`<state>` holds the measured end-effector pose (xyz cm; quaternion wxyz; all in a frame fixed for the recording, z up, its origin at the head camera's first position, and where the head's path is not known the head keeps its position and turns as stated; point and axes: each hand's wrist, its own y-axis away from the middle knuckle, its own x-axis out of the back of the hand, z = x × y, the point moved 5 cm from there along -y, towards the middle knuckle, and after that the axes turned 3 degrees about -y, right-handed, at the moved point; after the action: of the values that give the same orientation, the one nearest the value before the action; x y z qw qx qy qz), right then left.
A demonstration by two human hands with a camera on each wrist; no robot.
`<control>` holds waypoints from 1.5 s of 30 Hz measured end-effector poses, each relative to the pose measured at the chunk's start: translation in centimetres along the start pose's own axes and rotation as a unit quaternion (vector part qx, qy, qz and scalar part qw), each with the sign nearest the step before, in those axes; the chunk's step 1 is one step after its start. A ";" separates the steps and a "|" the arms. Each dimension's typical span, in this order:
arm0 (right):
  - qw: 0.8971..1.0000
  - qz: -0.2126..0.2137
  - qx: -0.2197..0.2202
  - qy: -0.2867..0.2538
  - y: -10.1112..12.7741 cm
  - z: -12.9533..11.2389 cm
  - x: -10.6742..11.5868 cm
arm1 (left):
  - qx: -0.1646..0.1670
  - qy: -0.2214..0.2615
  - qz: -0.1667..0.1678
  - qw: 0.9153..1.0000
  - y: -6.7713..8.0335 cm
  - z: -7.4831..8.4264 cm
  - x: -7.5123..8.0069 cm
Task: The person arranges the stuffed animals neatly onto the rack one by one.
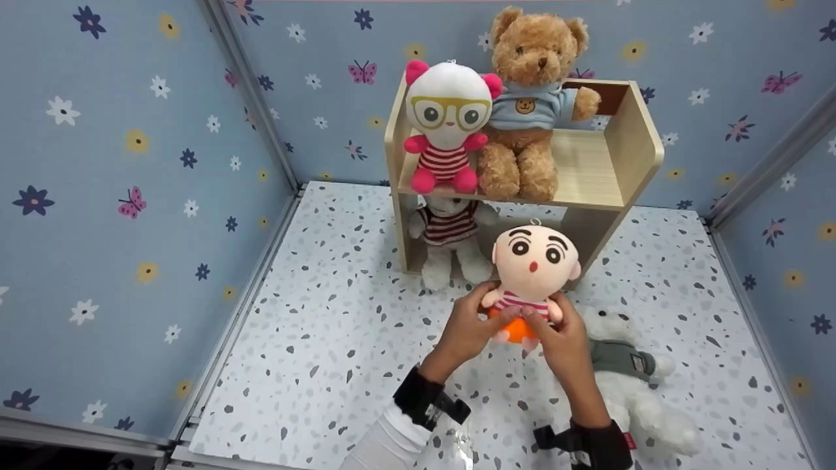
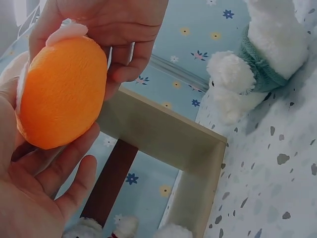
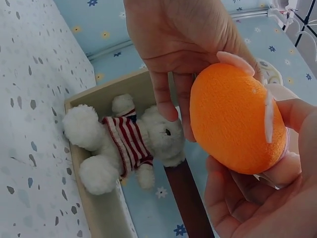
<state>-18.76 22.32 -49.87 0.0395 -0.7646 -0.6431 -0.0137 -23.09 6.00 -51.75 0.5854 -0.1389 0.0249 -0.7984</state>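
Note:
A plush doll with thick black brows, a striped shirt and orange shorts is held up in front of the shelf's lower level. My left hand grips it from the left side, thumb across the front. From the other side my right hand grips it the same way, the thumbs almost meeting. In the left wrist view the doll's orange bottom shows between both palms. The right wrist view shows that orange bottom too, with fingers around it.
A two-level wooden shelf holds a pink-and-white plush and a brown teddy bear on top. A white bear in a striped shirt sits below. Right of my hands, a white plush in a green vest lies on the speckled floor.

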 end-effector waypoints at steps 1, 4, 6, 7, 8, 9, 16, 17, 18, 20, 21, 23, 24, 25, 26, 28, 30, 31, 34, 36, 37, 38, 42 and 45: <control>1.000 0.002 0.001 0.005 -0.1 -0.1 0.2 | -0.002 -0.004 -0.001 1.000 -0.2 0.1 0.0; 1.000 0.004 -0.003 0.021 -0.4 -0.5 0.6 | -0.008 -0.009 -0.005 1.000 -0.6 0.5 -0.2; 0.999 0.004 -0.009 0.032 -0.5 -0.6 0.8 | -0.012 -0.010 -0.008 1.000 -0.8 0.7 -0.3; 0.999 0.004 -0.014 0.037 -0.5 -0.7 0.9 | -0.014 -0.010 -0.010 1.000 -0.9 0.8 -0.3; 0.999 0.004 -0.017 0.040 -0.5 -0.7 1.0 | -0.015 -0.009 -0.011 1.000 -1.0 0.9 -0.3; 0.999 0.004 -0.021 0.046 -0.5 -0.8 1.1 | -0.017 -0.010 -0.012 1.000 -1.0 0.9 -0.3; 0.999 0.004 -0.018 0.041 -0.7 -1.3 1.3 | -0.021 -0.008 -0.012 1.000 -1.4 1.1 -0.3; 0.999 0.005 -0.016 0.036 -0.7 -1.3 1.3 | -0.022 -0.003 -0.013 1.000 -1.5 1.2 -0.3; 0.999 0.005 -0.015 0.033 -0.7 -1.4 1.3 | -0.022 0.002 -0.015 1.000 -1.5 1.2 -0.3; 0.999 0.006 -0.013 0.030 -0.8 -1.4 1.3 | -0.024 0.008 -0.019 1.000 -1.7 1.4 -0.3; 0.999 0.006 -0.012 0.030 -0.9 -1.5 1.3 | -0.024 0.010 -0.020 0.999 -1.7 1.4 -0.3; 0.999 0.004 -0.012 0.032 -0.9 -1.6 1.4 | -0.026 0.012 -0.022 0.999 -1.9 1.6 -0.3; 0.999 0.003 -0.011 0.036 -1.0 -1.6 1.4 | -0.027 0.009 -0.021 0.999 -1.9 1.7 -0.3; 0.999 0.002 -0.010 0.037 -1.0 -1.7 1.5 | -0.028 0.007 -0.020 0.999 -2.0 1.7 -0.2; 0.999 0.001 -0.006 0.032 -1.1 -1.8 1.5 | -0.028 0.003 -0.020 0.999 -2.1 1.8 -0.3; 1.000 0.000 -0.002 0.028 -1.2 -1.9 1.6 | -0.028 -0.005 -0.021 0.999 -2.2 1.8 -0.3; 1.000 0.001 0.004 0.023 -1.3 -2.0 1.7 | -0.027 -0.011 -0.023 0.999 -2.4 1.9 -0.3; 1.000 0.002 0.006 0.020 -1.3 -2.1 1.8 | -0.027 -0.010 -0.026 0.999 -2.5 1.9 -0.3; 1.000 0.009 0.011 0.027 -1.4 -2.4 2.0 | -0.031 -0.017 -0.031 0.999 -2.8 2.2 -0.2; 0.999 0.015 0.016 0.030 -1.4 -2.6 2.1 | -0.035 -0.019 -0.040 0.998 -3.1 2.5 0.0; 0.999 0.020 0.017 0.032 -1.4 -2.7 2.3 | -0.035 -0.021 -0.044 0.998 -3.3 2.6 0.1; 0.999 0.024 0.017 0.035 -1.4 -2.7 2.4 | -0.035 -0.024 -0.048 0.998 -3.5 2.7 0.3; 0.998 0.045 0.014 0.045 -1.4 -2.9 3.1 | -0.030 -0.027 -0.055 0.998 -4.3 3.1 1.5; 0.997 0.056 0.008 0.050 -1.5 -2.9 3.6 | -0.022 -0.043 -0.034 0.998 -5.0 3.3 3.0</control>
<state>-19.51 25.90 -46.62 0.0786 -0.7976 -0.5963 -0.0450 -27.73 5.17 -47.03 0.5553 -0.1867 0.0121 -0.8104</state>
